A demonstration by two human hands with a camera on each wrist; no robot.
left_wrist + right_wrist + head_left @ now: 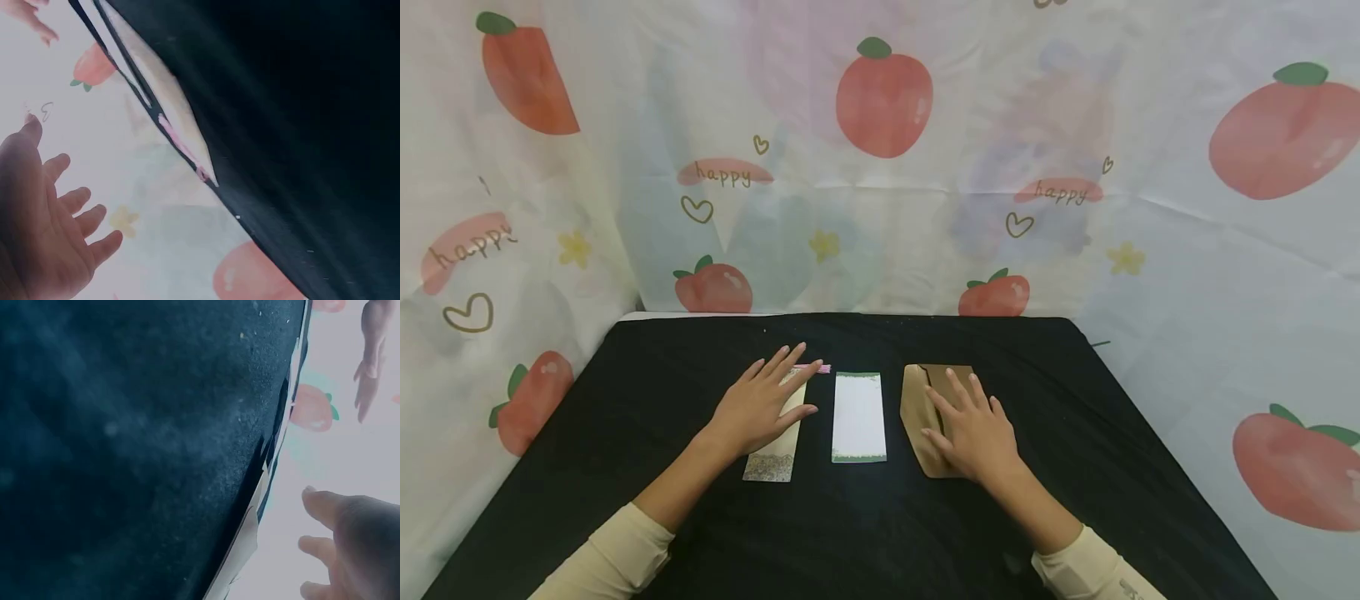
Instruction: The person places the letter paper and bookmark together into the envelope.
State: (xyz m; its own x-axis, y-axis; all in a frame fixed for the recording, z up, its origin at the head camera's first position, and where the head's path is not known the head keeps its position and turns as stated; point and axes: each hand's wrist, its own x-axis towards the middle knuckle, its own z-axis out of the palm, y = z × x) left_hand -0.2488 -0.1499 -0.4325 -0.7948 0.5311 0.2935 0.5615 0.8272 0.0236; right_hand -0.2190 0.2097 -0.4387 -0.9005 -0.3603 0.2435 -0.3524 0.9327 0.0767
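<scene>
Cream sleeves enter lower left and right. Left of centre, the left hand, spread and empty, overlaps a pale strip — contact is hard to tell; mid-frame lies a white card; further right, the empty, fanned right hand overlaps a brown envelope. Thin paper probably lifts best by an edge.

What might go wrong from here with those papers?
The left hand, open above the long beige card with a speckled end, might bend or shift that card if it presses down carelessly.

The right hand, open above the brown paper envelope, could crease it the same way.

The white rectangular card with green edges lies loose between the two, so a sideways sweep might nudge it.
</scene>
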